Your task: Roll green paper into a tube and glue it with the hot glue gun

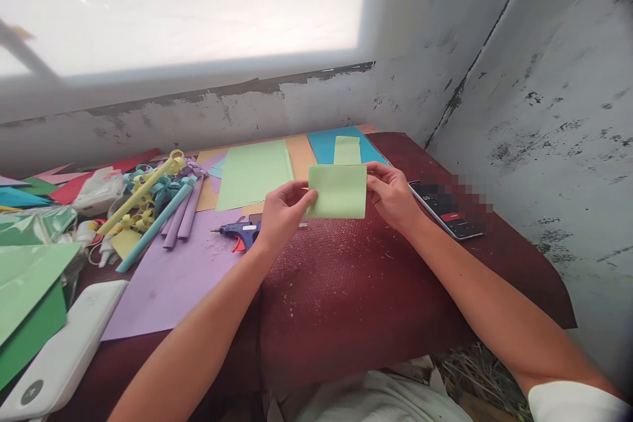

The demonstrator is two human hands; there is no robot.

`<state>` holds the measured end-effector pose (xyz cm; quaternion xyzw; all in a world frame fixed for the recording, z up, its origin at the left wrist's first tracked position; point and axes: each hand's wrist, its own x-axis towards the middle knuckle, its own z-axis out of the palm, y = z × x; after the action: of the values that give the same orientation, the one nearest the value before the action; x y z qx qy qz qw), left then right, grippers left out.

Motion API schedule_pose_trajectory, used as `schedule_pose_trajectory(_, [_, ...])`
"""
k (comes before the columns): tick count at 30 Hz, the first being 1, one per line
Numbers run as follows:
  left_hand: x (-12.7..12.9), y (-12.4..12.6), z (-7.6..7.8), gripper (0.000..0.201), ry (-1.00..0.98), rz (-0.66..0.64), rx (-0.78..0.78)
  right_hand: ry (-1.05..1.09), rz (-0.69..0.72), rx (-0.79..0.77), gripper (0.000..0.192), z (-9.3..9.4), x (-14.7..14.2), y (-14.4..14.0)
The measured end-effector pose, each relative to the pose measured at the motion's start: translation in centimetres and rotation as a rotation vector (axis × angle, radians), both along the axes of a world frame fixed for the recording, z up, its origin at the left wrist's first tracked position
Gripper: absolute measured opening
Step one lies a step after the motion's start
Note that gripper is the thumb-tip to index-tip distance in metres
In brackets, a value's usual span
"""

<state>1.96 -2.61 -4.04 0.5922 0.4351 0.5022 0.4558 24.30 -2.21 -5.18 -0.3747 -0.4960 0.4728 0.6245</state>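
Between my two hands I hold up a light green rectangle of paper (339, 192) above the dark red table cover (316, 303). My left hand (285, 211) pinches its left edge, thumb in front. At the upper right edge my right hand (390, 194) grips it between thumb and fingers. Behind it a smaller light green paper piece (347, 150) shows against a blue sheet (324, 144); whether the two green pieces touch, I cannot tell. Beside my left hand lies a blue glue gun (241, 231) with an orange-red trigger, partly hidden by that hand.
Light green sheets (254, 175) lie at the back, and a purple sheet (173, 297) spreads at left. Rolled purple paper tubes (182, 221) and curled strips pile up there. A white device (69, 343) sits front left, a phone (448, 211) at right. Walls (544, 112) border the table.
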Motion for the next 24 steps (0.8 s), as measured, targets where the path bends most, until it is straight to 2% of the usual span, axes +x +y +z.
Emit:
schedule_pose_trajectory(5, [0.15, 0.04, -0.26, 0.026, -0.013, 0.0, 0.025, -0.025, -0.033, 0.048, 0.026, 0.09, 0.09, -0.19])
schedule_pose_trajectory(8, [0.19, -0.15, -0.09, 0.024, 0.004, 0.003, 0.041, -0.141, -0.149, 0.109, 0.027, 0.41, -0.02, -0.58])
schedule_pose_trajectory(11, [0.17, -0.31, 0.1, 0.023, 0.022, -0.002, 0.054, -0.207, -0.246, 0.106, 0.026, 0.59, -0.1, -0.77])
schedule_pose_trajectory(14, [0.13, -0.32, 0.18, 0.027, -0.026, -0.012, 0.057, -0.211, -0.222, 0.096, 0.027, 0.47, -0.06, -0.69])
schedule_pose_trajectory(18, [0.08, -0.11, 0.11, 0.035, -0.133, 0.041, 0.031, -0.246, -0.174, 0.098, 0.028, 0.23, 0.03, -0.55])
schedule_pose_trajectory(24, [-0.04, 0.12, -0.07, 0.031, -0.176, 0.052, 0.041, -0.277, -0.18, 0.104, 0.031, 0.38, 0.04, -0.65])
